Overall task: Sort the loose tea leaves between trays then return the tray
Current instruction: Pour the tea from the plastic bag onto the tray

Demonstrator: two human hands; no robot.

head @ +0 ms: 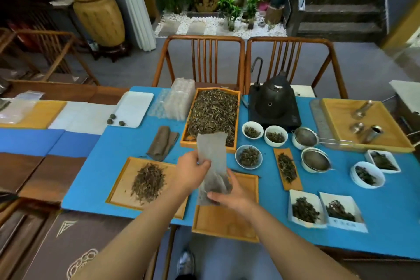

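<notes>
Now | both hands [193, 173] [229, 198] grip paper sheet [212, 161] | full tea tray [212, 116] behind | bowls [248, 157] right

A bright blue mat [127, 166] covers the bench; the wooden trays [227, 220] are honey-orange — the large tray's tea leaves [213, 113] are dark olive flecked with pale gold; the bowls [252, 129] at centre right are white; the kettle [273, 98] is matt black; the folded cloth [162, 143] is taupe; the paper sheet [212, 150] is translucent grey.
</notes>
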